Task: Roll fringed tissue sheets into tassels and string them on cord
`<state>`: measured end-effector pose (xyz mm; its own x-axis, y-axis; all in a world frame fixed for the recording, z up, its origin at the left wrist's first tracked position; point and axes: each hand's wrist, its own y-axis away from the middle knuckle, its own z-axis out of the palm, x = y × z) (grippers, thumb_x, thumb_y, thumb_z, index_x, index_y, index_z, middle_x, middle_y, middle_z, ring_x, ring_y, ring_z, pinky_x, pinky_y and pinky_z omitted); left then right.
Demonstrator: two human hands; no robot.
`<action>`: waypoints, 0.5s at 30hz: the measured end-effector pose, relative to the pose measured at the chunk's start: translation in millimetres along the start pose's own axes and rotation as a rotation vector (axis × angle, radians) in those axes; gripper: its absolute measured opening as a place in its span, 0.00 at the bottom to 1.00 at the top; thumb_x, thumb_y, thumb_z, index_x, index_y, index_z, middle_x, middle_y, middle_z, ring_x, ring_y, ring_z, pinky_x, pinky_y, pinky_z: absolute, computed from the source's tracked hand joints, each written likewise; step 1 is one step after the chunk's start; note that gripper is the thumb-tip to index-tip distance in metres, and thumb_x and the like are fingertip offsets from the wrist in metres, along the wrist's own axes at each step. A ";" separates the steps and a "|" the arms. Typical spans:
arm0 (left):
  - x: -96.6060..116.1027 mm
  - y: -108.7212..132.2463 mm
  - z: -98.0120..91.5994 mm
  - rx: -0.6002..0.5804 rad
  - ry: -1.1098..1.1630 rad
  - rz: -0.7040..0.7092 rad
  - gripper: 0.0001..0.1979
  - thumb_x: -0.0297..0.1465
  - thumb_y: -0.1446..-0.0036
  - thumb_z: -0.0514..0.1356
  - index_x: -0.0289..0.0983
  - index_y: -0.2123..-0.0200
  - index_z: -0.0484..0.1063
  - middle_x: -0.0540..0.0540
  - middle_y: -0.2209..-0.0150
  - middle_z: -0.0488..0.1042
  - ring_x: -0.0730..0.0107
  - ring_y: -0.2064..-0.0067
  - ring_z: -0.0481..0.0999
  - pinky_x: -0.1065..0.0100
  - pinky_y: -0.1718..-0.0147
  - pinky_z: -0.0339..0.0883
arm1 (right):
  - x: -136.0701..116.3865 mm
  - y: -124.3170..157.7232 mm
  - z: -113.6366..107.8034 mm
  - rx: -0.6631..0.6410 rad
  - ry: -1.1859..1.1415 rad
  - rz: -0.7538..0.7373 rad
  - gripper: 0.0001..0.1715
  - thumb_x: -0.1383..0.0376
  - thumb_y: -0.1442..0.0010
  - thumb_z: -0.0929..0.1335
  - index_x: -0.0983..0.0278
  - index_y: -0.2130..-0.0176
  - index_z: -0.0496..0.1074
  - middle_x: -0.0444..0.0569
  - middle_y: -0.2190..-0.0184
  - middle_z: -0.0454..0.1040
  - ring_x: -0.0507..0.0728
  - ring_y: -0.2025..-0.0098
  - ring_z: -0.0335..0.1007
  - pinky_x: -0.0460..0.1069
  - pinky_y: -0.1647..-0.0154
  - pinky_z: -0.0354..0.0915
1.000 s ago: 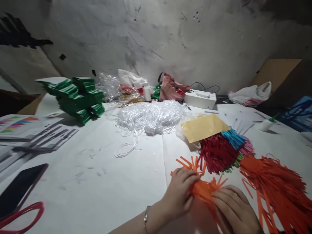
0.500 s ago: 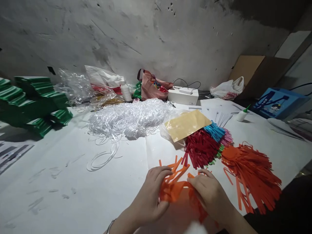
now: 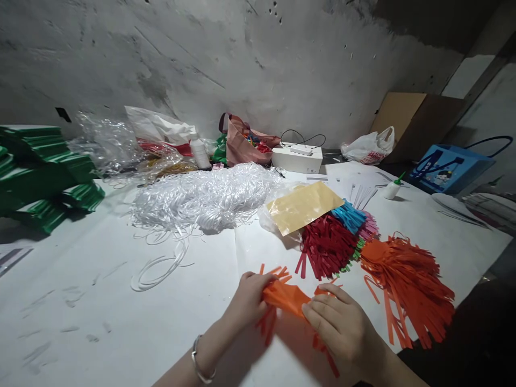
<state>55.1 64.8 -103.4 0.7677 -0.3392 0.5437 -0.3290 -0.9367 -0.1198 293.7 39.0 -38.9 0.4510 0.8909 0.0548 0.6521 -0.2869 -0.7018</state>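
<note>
Between my two hands an orange fringed paper is held up over the white-covered table, its cut strips sticking out above and hanging below. My left hand, with a silver bangle at the wrist, grips its left end. The fingers of my right hand are closed on its right end. To the right lies a pile of orange fringed paper. Dark red fringes and blue ones sit behind my right hand, partly under a tan sheet.
White cord is heaped at the middle back. Green stacks stand at the left. A small glue bottle, a blue bag and a cardboard box are at the right, and a pink bag near the wall.
The orange paper's middle is now stretched flatter between my hands, which have moved slightly apart. The whole view has shifted a little, so the table's things appear further left.
</note>
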 end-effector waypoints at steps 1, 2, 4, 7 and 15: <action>-8.8 0.2 -7.3 -0.028 -0.034 0.008 0.26 0.17 0.60 0.55 0.42 0.58 0.75 0.49 0.64 0.83 0.57 0.60 0.80 0.53 0.53 0.66 | 3.1 3.0 2.0 -0.004 -0.015 0.014 0.16 0.78 0.33 0.59 0.71 0.58 0.74 0.51 0.70 0.80 0.55 0.67 0.77 0.56 0.50 0.70; -17.1 1.1 -15.3 -0.049 -0.070 0.014 0.24 0.17 0.60 0.56 0.42 0.60 0.76 0.49 0.65 0.82 0.56 0.60 0.80 0.50 0.52 0.65 | 7.2 5.5 3.9 -0.012 -0.031 0.031 0.16 0.78 0.33 0.59 0.71 0.57 0.74 0.51 0.70 0.80 0.54 0.66 0.77 0.56 0.51 0.71; -30.8 5.1 -34.6 -0.048 -0.150 0.012 0.21 0.17 0.57 0.56 0.41 0.61 0.76 0.46 0.64 0.82 0.52 0.58 0.80 0.45 0.49 0.61 | 17.3 8.0 6.1 -0.035 -0.049 0.061 0.16 0.77 0.32 0.59 0.70 0.55 0.74 0.52 0.68 0.81 0.54 0.65 0.78 0.55 0.52 0.73; -41.8 19.5 -70.1 0.013 -0.253 -0.003 0.20 0.18 0.49 0.52 0.39 0.57 0.75 0.41 0.61 0.81 0.50 0.56 0.79 0.41 0.46 0.56 | 30.5 6.1 4.1 0.001 -0.001 0.047 0.18 0.77 0.33 0.60 0.69 0.52 0.74 0.55 0.63 0.82 0.56 0.58 0.80 0.56 0.49 0.74; -103.8 132.8 -103.4 0.240 -0.674 0.102 0.23 0.20 0.39 0.47 0.40 0.48 0.73 0.41 0.57 0.82 0.53 0.55 0.80 0.42 0.41 0.55 | 6.4 23.2 43.2 -0.092 -0.011 -0.277 0.22 0.75 0.33 0.58 0.71 0.50 0.76 0.56 0.46 0.77 0.62 0.40 0.69 0.59 0.38 0.68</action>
<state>-125.1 -15.4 -89.9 0.9374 -0.3331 -0.1015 -0.3466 -0.8646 -0.3638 285.3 53.3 -85.5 0.2415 0.9435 0.2270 0.8020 -0.0624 -0.5941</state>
